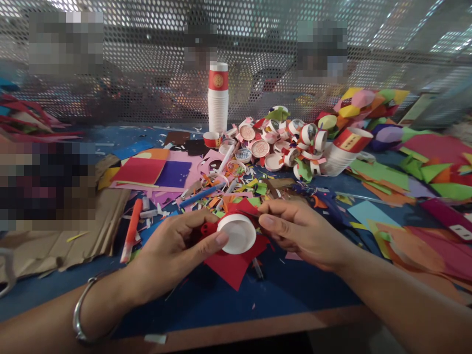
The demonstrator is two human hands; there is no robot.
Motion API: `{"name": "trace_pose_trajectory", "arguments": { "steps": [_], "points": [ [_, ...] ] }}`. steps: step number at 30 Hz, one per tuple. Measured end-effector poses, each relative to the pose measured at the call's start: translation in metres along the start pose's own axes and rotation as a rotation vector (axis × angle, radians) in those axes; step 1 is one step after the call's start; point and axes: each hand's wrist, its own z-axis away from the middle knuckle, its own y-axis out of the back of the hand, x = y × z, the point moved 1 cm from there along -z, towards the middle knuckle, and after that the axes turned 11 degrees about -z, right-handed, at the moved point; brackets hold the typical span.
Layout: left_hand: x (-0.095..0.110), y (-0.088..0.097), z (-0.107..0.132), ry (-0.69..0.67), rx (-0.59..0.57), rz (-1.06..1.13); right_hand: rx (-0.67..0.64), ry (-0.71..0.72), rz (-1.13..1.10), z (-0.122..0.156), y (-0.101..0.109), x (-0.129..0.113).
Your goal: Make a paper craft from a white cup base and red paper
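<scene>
A white cup piece [237, 235] is sitting above the near part of the blue tabletop [295, 297], between both hands, with a red sheet [236, 269] showing behind and below it. It is probably handling as something very light, stiff at the round rim yet easily dented, and fairly smooth, so the rim is offering the safest hold, with gentle pressure. The grip of the left hand [175, 253] is clamping its left side, thumb lying on the rim and fingers curling behind. The right hand [298, 228] is pinching thumb and forefinger on a narrow dark item [252, 213] beside the upper right edge; what this is, I cannot tell. The piece is facing the wearer with its shallow hollow, its short central axis running toward and away from them; being round, it is showing no clear long axis. One corner of the sheet is pointing at the wearer.
</scene>
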Motion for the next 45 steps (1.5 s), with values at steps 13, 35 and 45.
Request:
{"name": "trace_pose_trajectory", "arguments": {
  "steps": [13,35,45],
  "points": [
    [-0.0012,0.0032,-0.0014,0.08,0.053,-0.017,0.001,0.057,0.054,0.001,0.0014,-0.0023],
    [0.0036,0.0027,-0.0038,0.065,0.088,-0.046,0.02,0.109,0.103,-0.0003,0.0008,-0.0011],
    [-0.0039,0.0016,-0.0039,0.192,0.114,0.222,0.029,0.139,0.156,0.0005,0.0016,-0.0018]
  ]
}}
